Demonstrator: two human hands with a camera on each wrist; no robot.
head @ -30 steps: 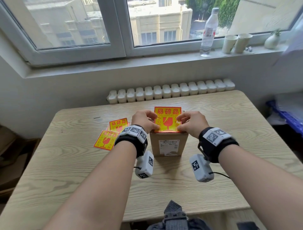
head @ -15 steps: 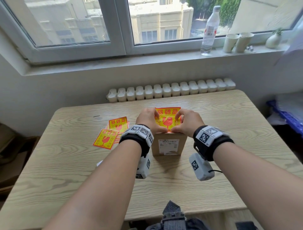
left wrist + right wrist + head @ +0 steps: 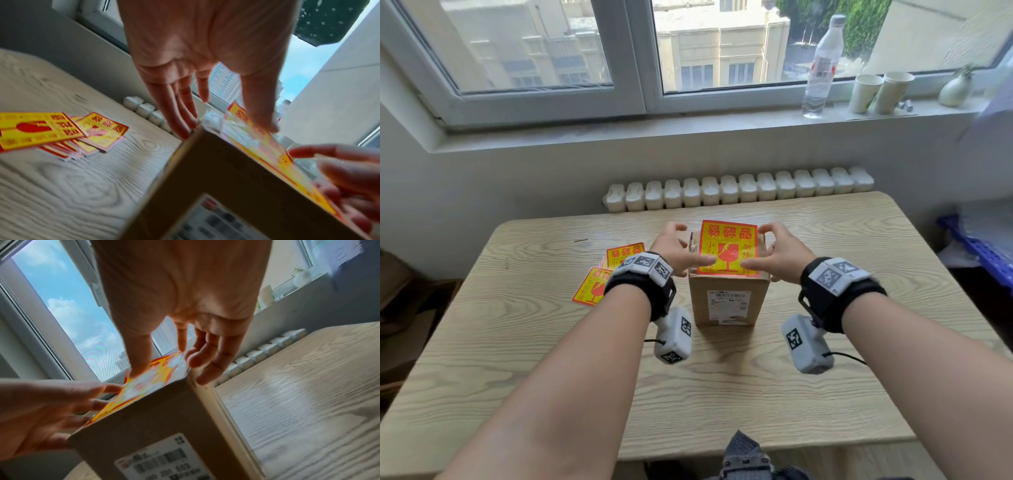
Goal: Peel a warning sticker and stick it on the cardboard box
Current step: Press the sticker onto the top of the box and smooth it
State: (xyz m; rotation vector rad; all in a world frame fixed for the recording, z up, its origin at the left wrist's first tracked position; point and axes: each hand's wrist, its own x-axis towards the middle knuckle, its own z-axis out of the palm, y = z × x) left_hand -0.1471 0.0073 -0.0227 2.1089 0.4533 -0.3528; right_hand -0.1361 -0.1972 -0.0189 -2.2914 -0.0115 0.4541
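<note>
A small brown cardboard box (image 3: 727, 305) stands upright mid-table, a white shipping label on its near face. A yellow-and-red warning sticker (image 3: 727, 248) lies flat on its top. My left hand (image 3: 676, 248) is at the box's left side with fingers spread and straight, thumb on the sticker's near left part. My right hand (image 3: 779, 251) mirrors it on the right, thumb on the sticker's near right part. In the left wrist view the left hand (image 3: 205, 104) shows straight fingers beside the box (image 3: 216, 186). In the right wrist view the right hand's (image 3: 179, 345) thumb presses the sticker (image 3: 152, 381).
A loose pile of more warning stickers (image 3: 607, 274) lies on the wooden table (image 3: 722, 394) left of the box. A radiator (image 3: 739, 188) runs behind the table. On the windowsill stand a water bottle (image 3: 822, 65), two paper cups (image 3: 880, 90) and a small vase (image 3: 957, 89).
Both hands went from curled grips on the sticker's edges to spread, straight fingers. The sticker now lies flat on the box top.
</note>
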